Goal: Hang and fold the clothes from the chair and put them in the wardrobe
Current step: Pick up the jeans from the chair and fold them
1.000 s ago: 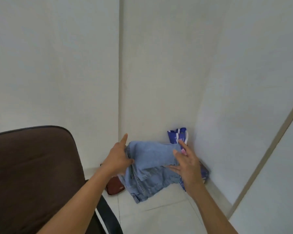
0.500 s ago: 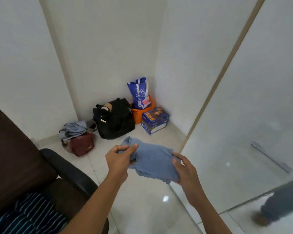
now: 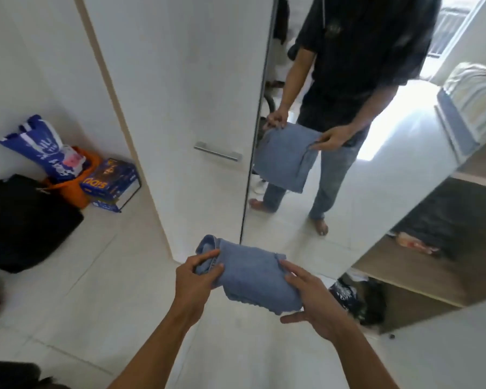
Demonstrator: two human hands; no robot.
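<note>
A folded pair of light blue jeans (image 3: pixel 251 276) hangs in the air between my hands, low in the middle of the view. My left hand (image 3: pixel 194 279) pinches its left end, thumb on top and fingers underneath. My right hand (image 3: pixel 312 301) grips the right end from the side. Straight ahead stands the white wardrobe (image 3: pixel 180 108) with a metal handle (image 3: pixel 218 153) on its shut door. A mirrored door (image 3: pixel 348 153) beside it reflects a person holding the same jeans. Wooden wardrobe shelves (image 3: pixel 404 265) show at the right. The chair is out of view.
On the white tiled floor at the left lie a black bag (image 3: pixel 20 220), an orange bag (image 3: pixel 76 189), a blue-and-white plastic bag (image 3: pixel 42 153) and a blue box (image 3: pixel 110 181). Dark items (image 3: pixel 357 299) sit on the lowest shelf.
The view has swung right, from the corner and the brown chair to the wardrobe and mirror. Both hands kept hold of the jeans, which now look more compactly folded.
</note>
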